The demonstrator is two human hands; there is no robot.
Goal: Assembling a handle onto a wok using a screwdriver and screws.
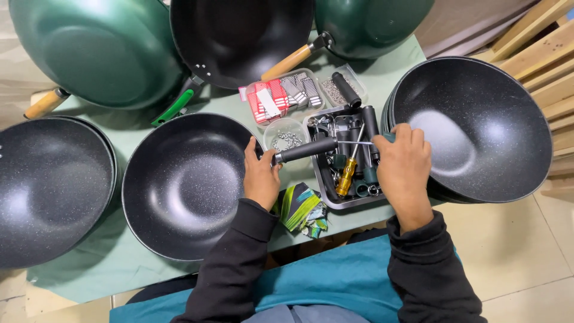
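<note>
My left hand (260,175) grips the rim of a black speckled wok (179,185) where a black handle (305,150) joins it. My right hand (403,164) holds a screwdriver with a teal grip (387,137); its thin shaft runs left to the end of that handle. Under both lies a metal tray (330,199) holding black handles, a yellow-handled screwdriver (346,176) and small parts.
A stack of black woks (478,125) stands at right, another wok (48,185) at left. Green woks (95,51) and a black wok (239,36) sit at the back. Clear boxes of red and grey tags (281,96) and screws (287,139), folded cards (302,206), wooden slats (547,54).
</note>
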